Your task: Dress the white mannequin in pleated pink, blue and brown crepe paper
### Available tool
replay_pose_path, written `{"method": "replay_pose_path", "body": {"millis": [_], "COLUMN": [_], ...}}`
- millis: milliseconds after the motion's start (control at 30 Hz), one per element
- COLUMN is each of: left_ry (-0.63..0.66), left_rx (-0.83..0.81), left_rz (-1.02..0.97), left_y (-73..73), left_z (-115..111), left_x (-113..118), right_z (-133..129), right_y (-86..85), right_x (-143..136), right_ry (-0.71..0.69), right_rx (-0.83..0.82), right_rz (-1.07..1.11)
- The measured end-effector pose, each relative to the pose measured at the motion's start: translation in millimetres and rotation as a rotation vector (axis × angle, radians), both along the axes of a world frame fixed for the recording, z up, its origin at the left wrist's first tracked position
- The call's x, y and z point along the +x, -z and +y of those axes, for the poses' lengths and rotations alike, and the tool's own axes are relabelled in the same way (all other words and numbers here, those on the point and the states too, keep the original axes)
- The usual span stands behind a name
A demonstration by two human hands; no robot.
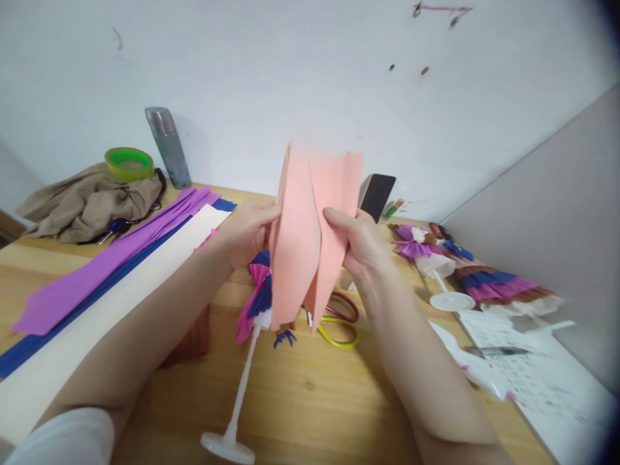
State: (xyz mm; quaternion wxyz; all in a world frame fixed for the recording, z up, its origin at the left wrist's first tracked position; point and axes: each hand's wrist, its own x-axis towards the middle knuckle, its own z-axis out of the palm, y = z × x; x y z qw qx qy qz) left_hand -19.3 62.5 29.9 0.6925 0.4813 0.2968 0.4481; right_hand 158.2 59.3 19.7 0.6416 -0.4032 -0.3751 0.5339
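I hold a folded sheet of pink paper [310, 239] upright in front of me, above the middle of the wooden table [310, 394]. My left hand [247, 236] is closed on its left edge, thumb in front and fingers behind. My right hand [361, 242] pinches the right fold, thumb pressed flat on the front, the other fingers curled behind it.

Just under the paper, at 6 o'clock, a paper doll [256, 290] in pink and blue lies on the table, its white stick running down to a round white base [227, 447] near my left forearm. At 5 o'clock from the paper lie scissors [339, 323] with red and yellow-green loops, partly hidden by the sheet.

At 9 o'clock, long strips of paper lie side by side: purple [111, 265], blue [72, 310] and cream [97, 329]. Farther off at 10 o'clock sit a heap of tan cloth [82, 203], a green roll of tape [128, 163] on top of it, and a grey bottle [168, 147] against the wall.

At 2 o'clock a dark phone [378, 196] leans on the wall. At 3 o'clock lie more finished dolls [465, 271] in purple, blue and pink, and beyond them, at 4 o'clock, a printed sheet [533, 381] with a pen [496, 351] on it.
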Motion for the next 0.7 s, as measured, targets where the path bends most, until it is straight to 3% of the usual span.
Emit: {"method": "replay_pose_path", "body": {"millis": [167,233,333,433,567,700], "left_ry": [0.157,0.11,-0.068,-0.173,-0.159,-0.044], "left_rx": [0.01,0.035,0.07,0.036,-0.005,-0.035], "left_rz": [-0.006,0.059,0.137,0.087,-0.033,-0.142], "left_y": [2.2,5.0,11.8,18.3,21.0,22.8], "left_z": [-12.5,-13.3,-7.6,0.5,6.2,8.4], "left_x": [5.8,7.6,7.2,3.5,-1.7,-4.5], "right_z": [3.6,2.9,1.5,1.1,2.2,2.2], "right_y": [-4.2,-5.8,-6.6,-6.4,-6.7,-7.4], "right_x": [15.9,17.1,15.0,12.9,12.5,11.3], "right_ry": [-0.043,-0.075,-0.041,0.004,0.004,-0.026], "right_rx": [-0.051,-0.073,-0.08,-0.073,-0.103,-0.126], "right_rz": [0.011,0.024,0.015,-0.011,0.014,0.017]}}
